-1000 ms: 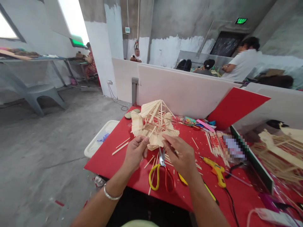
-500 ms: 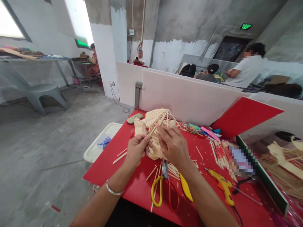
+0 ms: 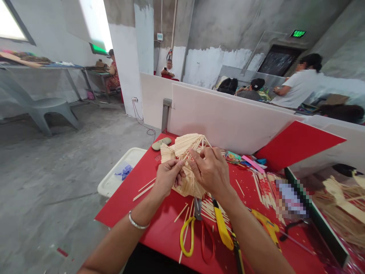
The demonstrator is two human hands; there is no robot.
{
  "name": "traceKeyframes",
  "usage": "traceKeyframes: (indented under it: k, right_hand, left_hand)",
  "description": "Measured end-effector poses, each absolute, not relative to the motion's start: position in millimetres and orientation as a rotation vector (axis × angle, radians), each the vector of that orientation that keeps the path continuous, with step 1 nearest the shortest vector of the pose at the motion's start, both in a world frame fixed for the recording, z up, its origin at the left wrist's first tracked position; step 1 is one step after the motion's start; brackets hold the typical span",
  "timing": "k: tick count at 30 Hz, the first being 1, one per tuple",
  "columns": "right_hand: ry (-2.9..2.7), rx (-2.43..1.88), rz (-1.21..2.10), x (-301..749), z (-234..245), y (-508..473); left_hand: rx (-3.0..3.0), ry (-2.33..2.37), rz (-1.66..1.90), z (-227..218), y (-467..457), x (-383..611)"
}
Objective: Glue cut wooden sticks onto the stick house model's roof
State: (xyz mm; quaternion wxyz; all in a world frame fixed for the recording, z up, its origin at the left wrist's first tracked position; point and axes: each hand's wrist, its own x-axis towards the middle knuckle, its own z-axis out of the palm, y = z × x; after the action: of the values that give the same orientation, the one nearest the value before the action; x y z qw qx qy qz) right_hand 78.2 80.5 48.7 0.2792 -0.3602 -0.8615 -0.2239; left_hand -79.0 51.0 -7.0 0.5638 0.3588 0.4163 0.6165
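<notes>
A model built of thin wooden sticks point(image 3: 182, 152) stands tilted above the red table point(image 3: 148, 213). My left hand point(image 3: 167, 179) grips its lower left side, fingers pinched on the sticks, a silver bracelet on the wrist. My right hand point(image 3: 211, 172) covers the model's right front, fingers curled onto the sticks near the top. Loose sticks point(image 3: 145, 189) lie on the table under and left of the model.
Yellow and red scissors point(image 3: 193, 232), a yellow cutter point(image 3: 222, 227) and a yellow glue gun point(image 3: 266, 225) lie near the front edge. A white tray point(image 3: 119, 173) sits left of the table. White partitions stand behind, and several people sit beyond them. A grey chair point(image 3: 42, 108) stands far left.
My right hand climbed from the model's lower right edge up over its front. The model came lower and closer to me, and the view shifted slightly.
</notes>
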Motion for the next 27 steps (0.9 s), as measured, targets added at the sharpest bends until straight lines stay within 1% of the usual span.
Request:
traceKeyframes:
  k: [7,11,27]
  right_hand:
    - [-2.32,-0.962,-0.662,77.8,48.9,84.0]
    - [-2.325,-0.965,-0.645,77.4,49.1,84.5]
    - [-2.315,-1.002,-0.718,75.2,50.4,84.5]
  left_hand:
    - [0.863,0.946,1.411,-9.1,52.8,-80.0]
    - [0.857,0.922,1.425,-11.6,54.5,-82.3]
    - [0.795,0.906,1.42,-7.0,54.0,-82.3]
